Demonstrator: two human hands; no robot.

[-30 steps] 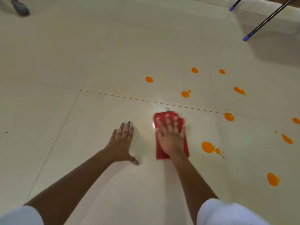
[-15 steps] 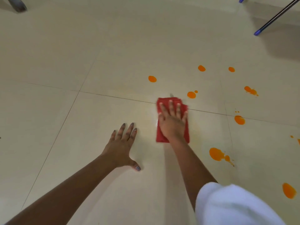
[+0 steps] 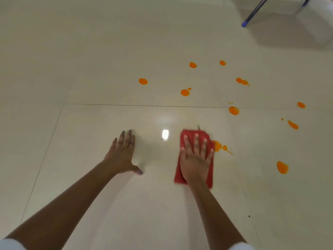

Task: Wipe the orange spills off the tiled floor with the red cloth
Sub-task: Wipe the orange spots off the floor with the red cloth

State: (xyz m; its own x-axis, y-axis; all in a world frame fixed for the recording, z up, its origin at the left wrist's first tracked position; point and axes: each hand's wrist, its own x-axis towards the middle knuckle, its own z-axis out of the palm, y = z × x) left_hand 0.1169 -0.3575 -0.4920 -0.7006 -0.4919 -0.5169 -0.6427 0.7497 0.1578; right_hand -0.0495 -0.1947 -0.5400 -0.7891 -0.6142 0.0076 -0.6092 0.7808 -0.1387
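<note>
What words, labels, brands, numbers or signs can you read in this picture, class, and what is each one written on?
None: no text shows anywhere in the picture.
The red cloth under the right hand, the tiled floor, the orange spills and the blue-tipped pole are all plain, with no print or sign.

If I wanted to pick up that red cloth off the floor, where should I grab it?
The red cloth lies flat on the tiled floor, nothing sticking up. Probably come from above and pinch its bare far edge, just beyond the right hand's fingers pressing it.
</note>
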